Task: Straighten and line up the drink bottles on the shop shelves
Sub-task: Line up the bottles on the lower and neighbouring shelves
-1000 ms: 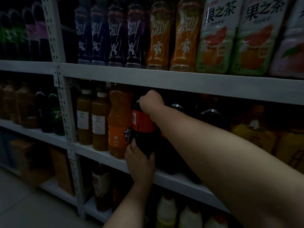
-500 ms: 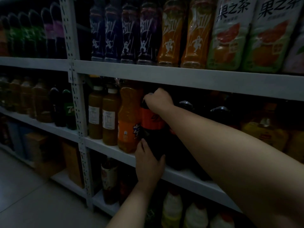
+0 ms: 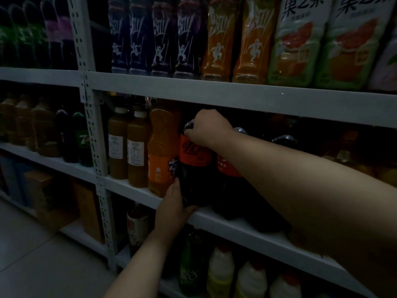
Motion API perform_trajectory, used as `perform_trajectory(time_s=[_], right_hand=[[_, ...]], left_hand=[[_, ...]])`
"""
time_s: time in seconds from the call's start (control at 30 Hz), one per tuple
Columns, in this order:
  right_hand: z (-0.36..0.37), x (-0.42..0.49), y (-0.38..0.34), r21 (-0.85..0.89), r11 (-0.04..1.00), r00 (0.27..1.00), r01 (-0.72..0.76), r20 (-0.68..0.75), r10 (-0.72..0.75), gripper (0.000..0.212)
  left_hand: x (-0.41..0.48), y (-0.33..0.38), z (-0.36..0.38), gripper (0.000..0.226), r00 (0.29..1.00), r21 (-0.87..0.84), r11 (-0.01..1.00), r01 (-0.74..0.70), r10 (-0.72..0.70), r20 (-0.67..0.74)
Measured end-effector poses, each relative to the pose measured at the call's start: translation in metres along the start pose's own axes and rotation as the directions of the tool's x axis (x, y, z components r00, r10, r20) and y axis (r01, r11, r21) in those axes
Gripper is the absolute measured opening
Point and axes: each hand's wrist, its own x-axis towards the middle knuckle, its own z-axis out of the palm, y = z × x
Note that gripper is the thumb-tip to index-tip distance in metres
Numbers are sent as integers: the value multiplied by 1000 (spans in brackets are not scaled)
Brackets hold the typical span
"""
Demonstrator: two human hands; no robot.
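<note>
We locate the tall dark plastic cola bottle with a red label [image 3: 194, 168] upright at the front edge of the grey metal middle shelf [image 3: 247, 227]. It stands between an orange plastic soda bottle [image 3: 161, 151] on its left and a second dark red-labelled bottle [image 3: 228, 171] on its right, close against both. The right hand [image 3: 207, 127] closes over the top of the cola bottle, fingers curled round the neck so that the cap is hidden. The left hand [image 3: 174, 204] holds the base: its fingers run up the left side, beside the orange soda bottle, and the thumb reaches across the front along the shelf edge. Left of the soda bottle stand two brown juice bottles with white caps [image 3: 137, 151]. On the upper shelf [image 3: 214, 91] we note purple bottles [image 3: 148, 35], orange bottles [image 3: 232, 39] and pale-labelled tea bottles [image 3: 322, 46] in a row.
</note>
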Motion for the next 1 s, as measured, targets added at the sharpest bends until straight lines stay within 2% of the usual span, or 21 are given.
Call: perform_trajectory(time_s=[0.1,0.17,0.27,0.37,0.43,0.53,0.6,0.67,0.73,0.8,0.93,1.0], right_hand=[[-4,-3,3,-98,994,996,46,-74,-53,42],[-3,-5,3,-147,988,993,36,-107,-52,45],[-4,-7,-2,-234,972,993,32,-107,-58,45],[-8,-20,-1,-250,967,991,46,-111,-76,32],[-4,-47,9,-209,972,964,106,-218,-152,22],[18,-122,34,-131,960,875,248,-395,-280,39],[36,-173,62,-78,971,870,227,-431,-238,39],[50,-211,97,-104,986,904,131,-396,-161,33],[58,-236,129,-89,995,921,40,-384,-71,34],[59,-253,157,-59,998,915,-31,-403,5,37],[44,-267,191,-43,985,872,-166,-473,126,36],[38,-271,197,-33,981,868,-191,-473,154,40]], left_hand=[[-2,4,-4,100,999,237,971,-37,43,-22],[-7,12,2,93,999,216,976,-15,26,-46],[-5,15,5,89,1000,155,987,-30,31,-3],[-1,11,1,93,999,145,988,-47,43,34],[-1,9,0,94,998,140,988,-57,52,40],[-2,1,2,93,998,86,994,-61,59,27],[-4,-2,5,88,999,17,999,-32,32,7],[-9,3,11,86,1000,-21,1000,19,-19,-21],[-20,15,19,90,998,63,998,23,-19,-62],[-33,32,29,95,993,176,983,-45,63,-96],[-50,75,53,86,937,163,943,-288,313,-156],[-53,94,64,88,929,145,932,-331,349,-123]])
